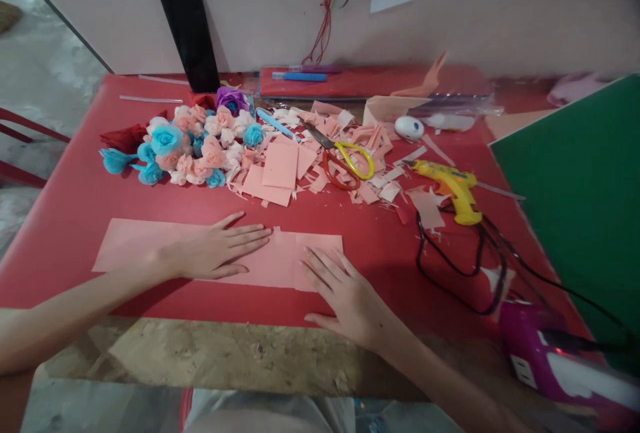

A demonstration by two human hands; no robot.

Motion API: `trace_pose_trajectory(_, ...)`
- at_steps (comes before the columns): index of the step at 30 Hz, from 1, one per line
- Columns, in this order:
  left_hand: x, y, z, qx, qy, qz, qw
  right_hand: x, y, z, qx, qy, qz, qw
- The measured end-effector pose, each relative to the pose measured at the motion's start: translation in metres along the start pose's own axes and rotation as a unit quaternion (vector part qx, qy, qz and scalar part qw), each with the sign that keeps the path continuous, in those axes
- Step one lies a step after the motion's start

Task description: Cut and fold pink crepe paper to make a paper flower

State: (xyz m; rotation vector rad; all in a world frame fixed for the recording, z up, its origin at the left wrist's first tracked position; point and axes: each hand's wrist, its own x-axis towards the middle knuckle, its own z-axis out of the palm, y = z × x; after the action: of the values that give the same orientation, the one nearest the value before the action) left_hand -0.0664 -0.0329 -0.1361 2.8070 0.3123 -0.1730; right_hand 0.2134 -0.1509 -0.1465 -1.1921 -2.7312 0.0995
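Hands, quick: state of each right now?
Left hand: open, flat on the pink paper, holding nothing.
Right hand: open, resting on the paper's right end, holding nothing.

Pink paper strip (pixel 150 246), yellow glue gun (pixel 453 186)

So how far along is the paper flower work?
Done: a pile of paper flowers sits at the back left, with cut pink scraps beside it. In hand: left hand and right hand lie flat on a long pink strip. Left: the strip is not yet rolled; scissors and glue gun lie untouched.
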Motion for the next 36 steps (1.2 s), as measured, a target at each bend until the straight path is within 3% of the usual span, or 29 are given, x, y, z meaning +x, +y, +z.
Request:
trace_pose_trajectory(18,-0.002,0.001,-0.002,-0.005,-0.003,-0.011,1.0,0.0,-0.002,0.002,0.011,-0.001,0.015,1.0)
trace_pose_trajectory(23,0.015,0.018,-0.012,-0.026,-0.018,0.028,0.999,0.001,-0.002,0.002,0.013,-0.001,0.016,1.0)
trace_pose_trajectory(27,0.037,0.028,-0.008,-0.046,-0.025,0.096,0.994,0.001,-0.002,0.003,0.014,-0.006,0.016,1.0)
trace_pose_trajectory(36,0.045,0.022,0.003,0.01,-0.005,0.1,0.995,0.0,0.001,0.004,0.004,-0.003,0.016,1.0)
